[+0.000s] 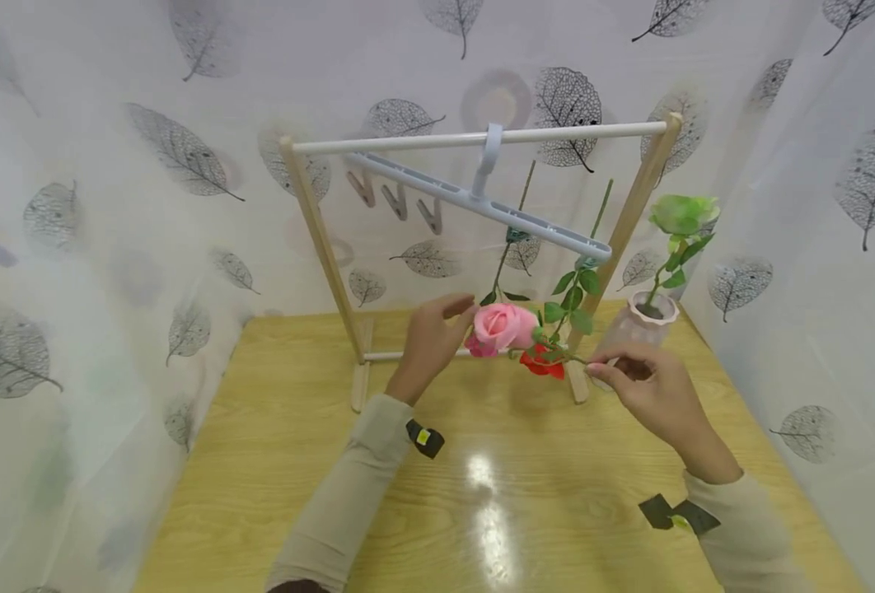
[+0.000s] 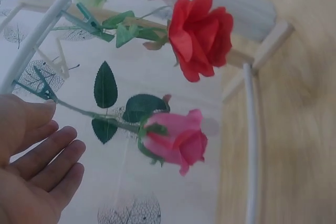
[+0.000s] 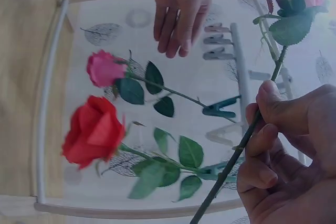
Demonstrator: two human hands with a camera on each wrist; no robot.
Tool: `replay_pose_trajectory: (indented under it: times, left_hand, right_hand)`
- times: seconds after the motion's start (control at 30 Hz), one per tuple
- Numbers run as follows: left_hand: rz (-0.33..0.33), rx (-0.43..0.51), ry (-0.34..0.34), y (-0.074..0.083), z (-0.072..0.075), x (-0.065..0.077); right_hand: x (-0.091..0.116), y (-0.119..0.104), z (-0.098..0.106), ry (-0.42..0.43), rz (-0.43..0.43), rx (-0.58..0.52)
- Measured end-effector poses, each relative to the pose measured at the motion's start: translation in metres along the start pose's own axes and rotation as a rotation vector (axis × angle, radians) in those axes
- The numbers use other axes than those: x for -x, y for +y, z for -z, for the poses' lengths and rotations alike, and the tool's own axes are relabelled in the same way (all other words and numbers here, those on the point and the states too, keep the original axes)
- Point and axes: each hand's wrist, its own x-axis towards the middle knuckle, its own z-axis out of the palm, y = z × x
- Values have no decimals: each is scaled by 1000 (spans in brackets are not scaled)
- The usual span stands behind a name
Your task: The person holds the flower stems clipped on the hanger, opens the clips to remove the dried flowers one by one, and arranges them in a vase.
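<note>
My right hand (image 1: 652,391) pinches the thorny green stem of a light pink rose (image 1: 503,327), whose bloom lies to the left in the head view. In the right wrist view, thumb and fingers hold the stem (image 3: 226,171) partway along. My left hand (image 2: 39,166) has its fingers extended and holds nothing. Close to it, a magenta rose (image 2: 176,140) hangs bloom down from a green clip (image 3: 221,107) on the grey-blue hanger (image 1: 437,189). Beside it, a red rose (image 2: 202,38) also hangs bloom down; the pink rose's stem and leaves partly cover it in the head view.
A wooden rack with a white top rod (image 1: 393,142) carries the hanger. Several grey-brown clips (image 1: 395,202) hang at its left side. To the right, a pale pink vase (image 1: 634,321) holds a green rose (image 1: 682,216). A leaf-patterned curtain surrounds the wooden table (image 1: 274,486).
</note>
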Motion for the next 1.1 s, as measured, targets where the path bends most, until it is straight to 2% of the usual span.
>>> replay_pose_trajectory:
  times: [0.3, 0.53, 0.63, 0.87, 0.97, 1.1]
  left_hand:
    - [-18, 81, 10, 16, -21, -33]
    - [51, 114, -32, 23, -32, -50]
    - [45, 112, -40, 22, -35, -56]
    - [40, 113, -32, 19, -38, -62]
    - [36, 120, -26, 19, -40, -64]
    - [45, 136, -21, 19, -43, -65]
  right_hand:
    - [-21, -1, 24, 114, 56, -40]
    - [-38, -3, 36, 258, 51, -105]
    - [-46, -5, 41, 317, 44, -213]
    - [-68, -6, 49, 431, 77, -323]
    - [-77, -3, 52, 479, 89, -338]
    - [-88, 2, 55, 506, 109, -261]
